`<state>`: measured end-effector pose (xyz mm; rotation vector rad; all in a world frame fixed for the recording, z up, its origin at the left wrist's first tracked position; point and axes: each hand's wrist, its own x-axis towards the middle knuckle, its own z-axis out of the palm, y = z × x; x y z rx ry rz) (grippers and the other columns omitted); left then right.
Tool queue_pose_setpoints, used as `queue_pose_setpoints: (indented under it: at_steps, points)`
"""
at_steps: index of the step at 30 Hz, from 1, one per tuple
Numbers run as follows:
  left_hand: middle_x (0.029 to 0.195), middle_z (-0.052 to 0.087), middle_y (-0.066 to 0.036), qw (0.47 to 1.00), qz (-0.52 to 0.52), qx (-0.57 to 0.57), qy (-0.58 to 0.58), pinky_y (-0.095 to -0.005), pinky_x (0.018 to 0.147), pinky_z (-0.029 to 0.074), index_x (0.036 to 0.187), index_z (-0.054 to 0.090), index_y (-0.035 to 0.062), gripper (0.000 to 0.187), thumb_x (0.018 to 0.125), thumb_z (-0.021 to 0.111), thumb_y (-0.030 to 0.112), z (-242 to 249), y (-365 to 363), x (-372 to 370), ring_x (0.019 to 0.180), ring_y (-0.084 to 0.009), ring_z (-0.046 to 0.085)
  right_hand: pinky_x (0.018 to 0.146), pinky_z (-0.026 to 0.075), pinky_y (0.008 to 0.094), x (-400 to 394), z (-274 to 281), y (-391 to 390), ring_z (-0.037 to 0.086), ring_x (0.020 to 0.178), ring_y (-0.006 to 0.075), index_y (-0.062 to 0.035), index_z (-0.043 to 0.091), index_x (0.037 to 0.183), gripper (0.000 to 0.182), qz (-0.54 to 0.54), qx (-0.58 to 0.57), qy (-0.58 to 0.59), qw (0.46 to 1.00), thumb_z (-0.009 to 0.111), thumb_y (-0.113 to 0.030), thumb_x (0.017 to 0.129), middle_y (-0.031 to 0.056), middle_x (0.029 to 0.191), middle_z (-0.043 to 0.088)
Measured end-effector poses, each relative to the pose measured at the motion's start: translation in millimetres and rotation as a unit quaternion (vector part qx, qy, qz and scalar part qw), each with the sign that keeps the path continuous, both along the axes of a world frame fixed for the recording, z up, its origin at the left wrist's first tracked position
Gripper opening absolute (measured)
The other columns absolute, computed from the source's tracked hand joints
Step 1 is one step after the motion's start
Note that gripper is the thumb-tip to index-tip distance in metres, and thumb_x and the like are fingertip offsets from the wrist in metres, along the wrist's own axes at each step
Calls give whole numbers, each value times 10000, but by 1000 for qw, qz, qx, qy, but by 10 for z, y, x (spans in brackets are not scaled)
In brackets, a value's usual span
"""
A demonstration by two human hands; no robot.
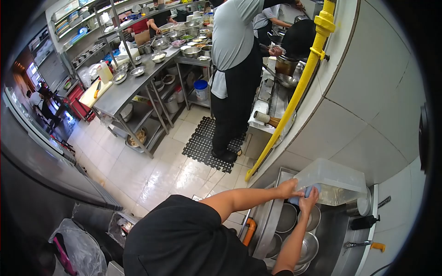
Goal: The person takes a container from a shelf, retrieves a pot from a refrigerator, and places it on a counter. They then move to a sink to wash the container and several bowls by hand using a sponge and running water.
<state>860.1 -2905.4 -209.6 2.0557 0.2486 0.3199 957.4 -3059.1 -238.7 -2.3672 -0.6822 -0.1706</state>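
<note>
Lower right of frame: clear tub (pixel 343 174) just right of my hands, long axis roughly left-right. Right hand (pixel 309 201) grips blue cloth (pixel 314 188); left hand (pixel 287 188) at tub's left end, grip unclear.

Two hands (pixel 309 201) at the sink (pixel 335 230), one clear tub (pixel 329 177), one blue cloth (pixel 314 188)

light: bright, even indoor | glare: white patches on the glossy floor tiles (pixel 154 172); daylight glow far left | edges: black vignette, strong fisheye bend | focus: far shelves (pixel 76 27) soft
</note>
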Motion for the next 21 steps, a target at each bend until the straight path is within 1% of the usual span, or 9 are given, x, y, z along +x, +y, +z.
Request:
queue_pose_setpoints:
  at_steps: [2,7,11,12,14,15,16,17,21]
  points:
    - [868,555,-245,1000,0,11,-24,-434,726,436,859,494,-33,616,700,706,523,-79,10,28,829,-401,549,1040,249,487,-169,31,145,280,1288,391,-21,529,1182,522,-12,-106,-43,993,611,-270,730,210,1389,315]
    - [834,552,-231,999,-18,25,-35,-430,699,428,833,480,-13,611,699,699,542,-154,89,90,803,-395,550,1034,262,479,-382,64,361,293,1278,402,2,502,1167,528,-101,-52,-116,987,637,-255,725,243,1364,335]
    - [1051,560,-258,998,-61,22,-24,-440,870,424,1068,513,-32,675,731,649,537,-355,50,142,1012,-399,536,952,366,499,-298,-18,387,473,1119,428,37,503,1110,505,-41,63,-110,991,648,-262,730,266,1188,505]
    - [1230,490,-264,989,-79,52,115,-434,985,361,1227,455,-38,756,738,645,507,-367,74,197,1162,-384,465,895,411,498,-132,-320,292,532,1013,423,33,517,1101,507,10,41,-213,976,663,-271,723,245,1072,565]
    - [1408,318,-244,982,-81,72,152,-411,1096,225,1382,298,-10,879,722,684,424,-403,83,171,1314,-363,304,842,414,497,-185,-346,331,530,992,387,6,556,1063,466,11,129,-83,988,680,-244,689,212,1041,577]
    - [1317,429,-249,926,-130,353,9,-428,1044,302,1282,436,-20,734,730,690,393,-1150,185,347,1234,-377,399,860,399,484,-264,-124,290,524,1004,370,-14,563,1069,439,25,55,-156,986,654,-216,690,194,1026,580]
    - [1048,562,-239,986,-91,85,107,-439,863,423,1017,568,-18,491,743,691,370,-276,89,171,996,-361,538,884,377,472,-237,-130,269,525,991,364,-28,568,1070,436,14,31,-200,979,647,-198,676,182,1009,583]
    - [779,541,-200,992,-23,120,19,-436,654,430,780,527,-8,401,754,692,357,-114,-22,133,725,-330,537,893,366,463,-211,-162,213,519,998,357,-37,570,1066,431,34,86,-209,974,641,-187,668,172,1027,578]
    - [630,500,-199,995,-26,44,-85,-413,548,411,705,445,-2,356,757,692,249,-276,-62,140,569,-345,509,915,360,441,-139,-24,-13,483,1077,320,-79,588,1036,424,-15,24,-131,991,702,-193,644,140,1084,556]
